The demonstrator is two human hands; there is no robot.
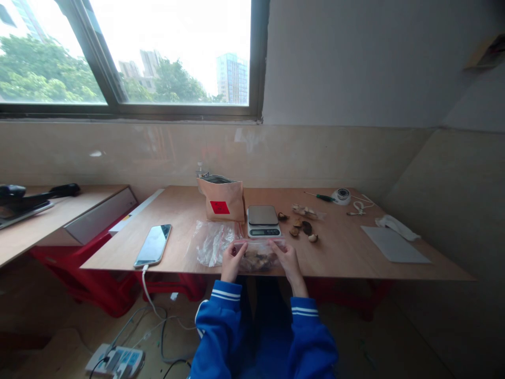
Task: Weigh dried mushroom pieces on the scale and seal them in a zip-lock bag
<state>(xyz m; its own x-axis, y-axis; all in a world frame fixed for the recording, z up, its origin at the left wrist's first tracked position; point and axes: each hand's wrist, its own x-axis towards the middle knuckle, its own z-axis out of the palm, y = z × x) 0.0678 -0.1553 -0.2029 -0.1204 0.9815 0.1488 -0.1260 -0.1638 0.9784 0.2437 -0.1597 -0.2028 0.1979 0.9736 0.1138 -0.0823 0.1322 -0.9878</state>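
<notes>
A clear zip bag (257, 259) with brown dried pieces inside, possibly mushrooms, is held at the table's front edge. My left hand (233, 259) pinches the left end of its reddish zip strip. At the other end of the strip, my right hand (289, 261) has thumb and fingers closed on the bag. Just beyond the bag stands a kitchen scale (263, 217) with nothing on its plate. Several loose dried mushrooms (306, 227) lie right of the scale. Crumpled empty clear bags (215, 243) rest beside my left hand.
An open brown paper pouch (224, 200) stands behind the bags. A charging phone (153, 246) lies left on the table (339, 260). Toward the right are another filled clear bag (307, 211), a screwdriver (325, 198), a white dome camera (341, 196) and a white sheet (394, 245).
</notes>
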